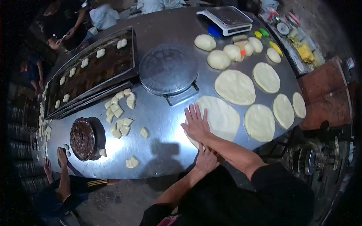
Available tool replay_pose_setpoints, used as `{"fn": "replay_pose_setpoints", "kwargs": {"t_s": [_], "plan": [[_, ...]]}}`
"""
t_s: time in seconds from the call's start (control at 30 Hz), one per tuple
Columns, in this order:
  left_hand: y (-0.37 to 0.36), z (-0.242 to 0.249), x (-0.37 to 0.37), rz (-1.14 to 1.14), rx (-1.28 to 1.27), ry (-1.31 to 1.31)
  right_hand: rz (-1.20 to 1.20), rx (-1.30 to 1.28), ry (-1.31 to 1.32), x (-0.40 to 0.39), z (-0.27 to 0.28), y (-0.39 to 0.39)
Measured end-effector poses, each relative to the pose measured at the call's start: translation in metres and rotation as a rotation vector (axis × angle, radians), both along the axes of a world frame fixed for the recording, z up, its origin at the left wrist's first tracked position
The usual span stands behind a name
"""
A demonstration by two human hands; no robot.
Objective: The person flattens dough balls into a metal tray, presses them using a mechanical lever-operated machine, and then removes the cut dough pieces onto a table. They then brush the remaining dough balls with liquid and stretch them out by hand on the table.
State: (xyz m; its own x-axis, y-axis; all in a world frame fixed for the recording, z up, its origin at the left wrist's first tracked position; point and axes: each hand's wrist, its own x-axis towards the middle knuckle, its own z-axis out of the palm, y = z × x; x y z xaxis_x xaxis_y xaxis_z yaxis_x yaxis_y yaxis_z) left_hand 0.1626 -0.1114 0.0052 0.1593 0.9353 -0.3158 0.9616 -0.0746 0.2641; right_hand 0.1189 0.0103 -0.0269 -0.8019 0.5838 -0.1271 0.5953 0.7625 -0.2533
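Note:
A large flat dough sheet (222,116) lies on the metal table in front of me. My right hand (197,122) is pressed flat on its left part, fingers spread. At the sheet's near edge, by the table's rim, my left hand (206,161) is closed, its fingers curled at the dough; the grip is partly hidden under my right forearm. Beyond and right of this sheet lie several more flattened dough rounds (234,87). Thick dough balls (219,60) sit behind them.
A round metal lid (168,69) stands mid-table. Left are stacked baking trays (90,75) bearing small dough pieces, cut dough pieces (121,127), and a bowl of dark filling (82,139). A scale (228,20) stands at the back. A co-worker's hand (62,156) works at the left edge.

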Motion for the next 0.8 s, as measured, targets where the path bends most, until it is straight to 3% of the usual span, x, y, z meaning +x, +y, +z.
{"fn": "replay_pose_setpoints", "kwargs": {"t_s": [0.07,0.1,0.17,0.23,0.3,0.33,0.37,0.4,0.43,0.47,0.5,0.53,0.57,0.63,0.67,0.7,0.73,0.77,0.8], "plan": [[-0.005,-0.002,0.004,0.039,0.032,0.03,0.036,0.053,0.069,-0.001,-0.004,0.004],[-0.005,0.01,-0.001,0.008,-0.062,0.01,0.007,0.033,0.047,0.021,0.012,-0.007],[-0.01,-0.003,-0.006,-0.006,0.012,-0.105,0.139,-0.103,0.154,0.061,0.05,0.01],[-0.013,0.003,-0.009,-0.023,0.021,-0.12,0.058,-0.001,0.131,0.152,0.008,0.015],[-0.011,0.011,-0.016,-0.031,0.284,-0.13,0.088,0.028,0.173,0.156,0.024,0.029],[-0.015,0.009,-0.025,-0.04,0.271,-0.121,0.117,0.035,0.209,0.157,0.032,0.027],[-0.005,0.003,-0.045,0.083,0.125,-0.446,0.115,0.038,0.227,0.149,0.041,0.04],[0.012,0.0,-0.063,0.214,-0.013,-0.771,0.006,-0.173,0.132,0.136,0.052,0.066],[0.026,0.001,-0.078,0.393,0.139,-0.665,-0.105,-0.398,0.027,0.127,0.058,0.083],[0.044,0.003,-0.091,0.568,0.29,-0.552,-0.084,-0.169,0.448,0.115,0.054,0.094],[0.067,0.001,-0.105,0.619,0.499,-0.453,-0.058,-0.058,0.651,0.1,0.054,0.107],[0.085,-0.003,-0.116,0.662,0.702,-0.347,-0.055,-0.065,0.657,0.095,0.045,0.115],[0.1,-0.011,-0.122,0.669,0.707,-0.336,-0.077,-0.005,0.506,0.088,0.034,0.126],[0.118,-0.024,-0.128,0.731,0.221,-0.286,-0.095,0.052,0.363,0.074,0.043,0.138],[0.117,-0.013,-0.13,0.737,0.234,-0.285,-0.037,-0.189,0.036,0.069,0.071,0.147],[0.105,0.008,-0.132,0.629,0.283,-0.393,0.016,-0.43,-0.296,0.066,0.086,0.15],[0.095,0.021,-0.137,0.511,0.334,-0.496,0.014,-0.422,-0.288,0.071,0.088,0.151],[0.084,0.013,-0.14,0.458,0.554,-0.613,0.07,-0.47,-0.046,0.081,0.09,0.155],[0.079,-0.002,-0.137,0.591,0.58,-1.014,0.115,-0.517,0.19,0.094,0.09,0.154]]}}
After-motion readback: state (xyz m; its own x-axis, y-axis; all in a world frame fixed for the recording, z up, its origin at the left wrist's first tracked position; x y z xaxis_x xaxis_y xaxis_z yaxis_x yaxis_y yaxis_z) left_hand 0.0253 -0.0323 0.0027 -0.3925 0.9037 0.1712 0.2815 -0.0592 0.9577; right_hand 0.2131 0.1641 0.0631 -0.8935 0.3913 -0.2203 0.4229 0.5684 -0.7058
